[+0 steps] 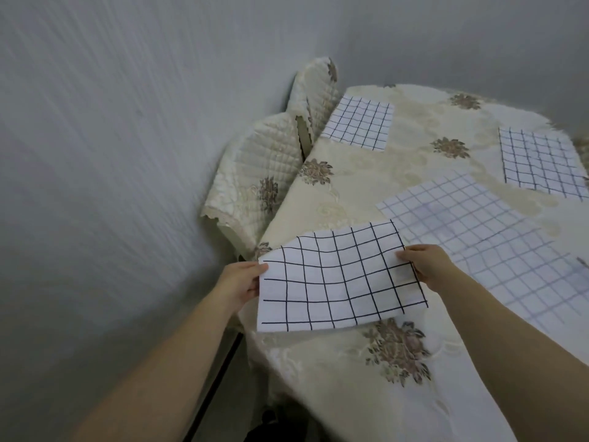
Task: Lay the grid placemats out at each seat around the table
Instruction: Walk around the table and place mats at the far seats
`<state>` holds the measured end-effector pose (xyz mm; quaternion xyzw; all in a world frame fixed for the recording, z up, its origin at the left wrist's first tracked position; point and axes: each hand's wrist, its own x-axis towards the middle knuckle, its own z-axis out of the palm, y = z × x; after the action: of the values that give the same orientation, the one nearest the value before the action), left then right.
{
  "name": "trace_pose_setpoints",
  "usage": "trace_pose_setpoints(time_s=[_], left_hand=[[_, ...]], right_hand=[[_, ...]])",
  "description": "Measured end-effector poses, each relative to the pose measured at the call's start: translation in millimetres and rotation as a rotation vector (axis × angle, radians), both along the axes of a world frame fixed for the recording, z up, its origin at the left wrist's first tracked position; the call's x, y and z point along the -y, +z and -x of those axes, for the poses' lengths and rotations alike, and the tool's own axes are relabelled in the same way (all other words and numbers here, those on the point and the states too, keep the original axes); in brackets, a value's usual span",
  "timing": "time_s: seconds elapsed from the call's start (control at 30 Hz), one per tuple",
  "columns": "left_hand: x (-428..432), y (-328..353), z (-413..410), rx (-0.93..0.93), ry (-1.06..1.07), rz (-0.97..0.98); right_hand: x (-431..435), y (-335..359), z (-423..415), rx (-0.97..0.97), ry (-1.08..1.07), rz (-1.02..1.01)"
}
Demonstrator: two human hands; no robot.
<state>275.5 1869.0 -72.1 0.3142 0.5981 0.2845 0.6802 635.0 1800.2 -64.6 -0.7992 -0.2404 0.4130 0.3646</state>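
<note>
I hold a white placemat with a black grid by both short edges, just above the table's near left edge. My left hand pinches its left edge and my right hand pinches its right edge. The mat sags and ripples a little between them. One grid placemat lies flat at the far left seat. Another grid placemat lies at the far right. A larger, paler grid sheet lies in the table's middle, partly under my right hand.
The table wears a cream cloth with brown flower patterns. Two chairs with quilted cream covers, the nearer chair and the farther chair, stand pushed in between the table and the grey wall on the left.
</note>
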Motion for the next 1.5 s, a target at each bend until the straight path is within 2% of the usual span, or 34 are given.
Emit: trace_pose_setpoints(time_s=[0.17,0.43,0.67,1.07,1.5], left_hand=[[-14.7,5.4,-11.2,0.044,0.000,0.029],[-30.9,13.6,-32.9,0.119,0.045,0.007],[-40.6,8.2,-57.9,0.160,0.104,-0.014],[-20.8,-22.4,-94.3,0.104,0.249,0.077],[-35.7,-43.6,-127.9,0.015,0.345,0.198]], right_hand=[[-13.1,9.0,-2.8,0.025,-0.054,0.000],[-67.3,20.6,-33.9,0.073,0.029,0.025],[-158.0,28.1,-63.0,0.183,0.247,0.028],[-292.8,12.4,-60.9,0.360,0.647,0.032],[-364.3,-22.6,-48.9,0.534,0.892,0.118]])
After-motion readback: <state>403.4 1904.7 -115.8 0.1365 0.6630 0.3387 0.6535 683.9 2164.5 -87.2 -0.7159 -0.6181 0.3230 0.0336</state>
